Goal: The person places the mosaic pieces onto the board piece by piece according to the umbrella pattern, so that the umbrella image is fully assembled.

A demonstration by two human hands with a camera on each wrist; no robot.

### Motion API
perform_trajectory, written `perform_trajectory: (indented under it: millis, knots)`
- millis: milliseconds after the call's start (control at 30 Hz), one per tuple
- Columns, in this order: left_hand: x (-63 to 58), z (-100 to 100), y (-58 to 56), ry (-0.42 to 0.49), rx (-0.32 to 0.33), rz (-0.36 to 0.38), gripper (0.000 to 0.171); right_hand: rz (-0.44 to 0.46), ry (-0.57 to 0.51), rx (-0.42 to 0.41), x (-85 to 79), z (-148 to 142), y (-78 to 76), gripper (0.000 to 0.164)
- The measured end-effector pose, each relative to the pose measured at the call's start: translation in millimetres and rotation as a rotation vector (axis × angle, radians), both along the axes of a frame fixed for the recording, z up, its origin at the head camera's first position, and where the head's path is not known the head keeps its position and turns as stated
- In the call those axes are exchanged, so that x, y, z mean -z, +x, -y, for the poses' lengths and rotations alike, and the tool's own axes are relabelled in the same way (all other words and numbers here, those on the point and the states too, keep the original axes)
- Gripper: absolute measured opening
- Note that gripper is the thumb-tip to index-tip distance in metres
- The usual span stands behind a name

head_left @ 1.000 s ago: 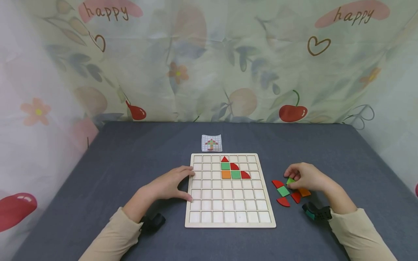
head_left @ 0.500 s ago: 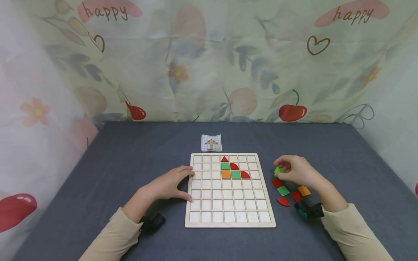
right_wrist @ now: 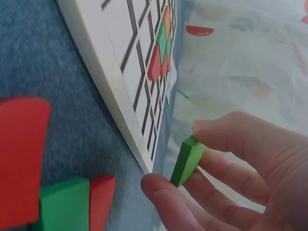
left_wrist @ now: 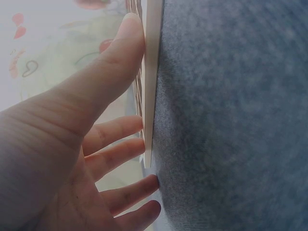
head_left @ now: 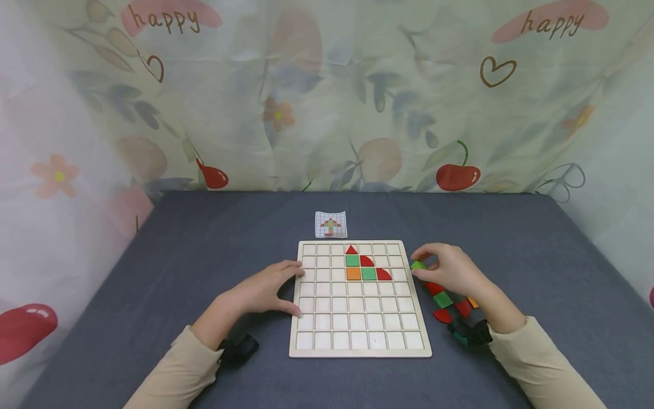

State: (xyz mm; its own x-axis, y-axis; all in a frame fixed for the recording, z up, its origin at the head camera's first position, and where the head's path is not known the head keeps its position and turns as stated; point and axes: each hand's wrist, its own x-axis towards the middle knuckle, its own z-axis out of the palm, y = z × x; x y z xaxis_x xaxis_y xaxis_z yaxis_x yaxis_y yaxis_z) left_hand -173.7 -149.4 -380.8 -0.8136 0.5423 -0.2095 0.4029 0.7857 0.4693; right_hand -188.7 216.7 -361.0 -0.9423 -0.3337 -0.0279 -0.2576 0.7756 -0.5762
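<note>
My right hand pinches a light green tile between thumb and fingertips, just off the right edge of a white gridded wooden board. Part of that tile's outline is covered by the fingers. On the table, my left hand touches the board's left edge with spread, relaxed fingers; its thumb lies along the rim in the left wrist view. Toward the top of the grid sit a red triangle, green squares, an orange square and red quarter-circle tiles.
Loose tiles lie right of the board below my right hand: a green square, several red pieces and a partly covered orange one. Behind the board is a small printed pattern card. A patterned curtain closes off the back.
My right hand has lifted the light green tile from the loose pile and carried it left to the board's right edge. The left hand has stayed put.
</note>
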Motion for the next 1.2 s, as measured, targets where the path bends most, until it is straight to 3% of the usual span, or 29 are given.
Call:
perform_trajectory:
  millis: [700,1200]
  knots:
    - [0.2,0.1,0.8,0.004,0.001,-0.011,0.079,-0.039,-0.033,-0.114,0.7,22.2,-0.6,0.029]
    - [0.5,-0.4,0.1,0.0,-0.002,-0.013,0.079,-0.02,-0.022,-0.133,-0.8,36.0,-4.1,0.038]
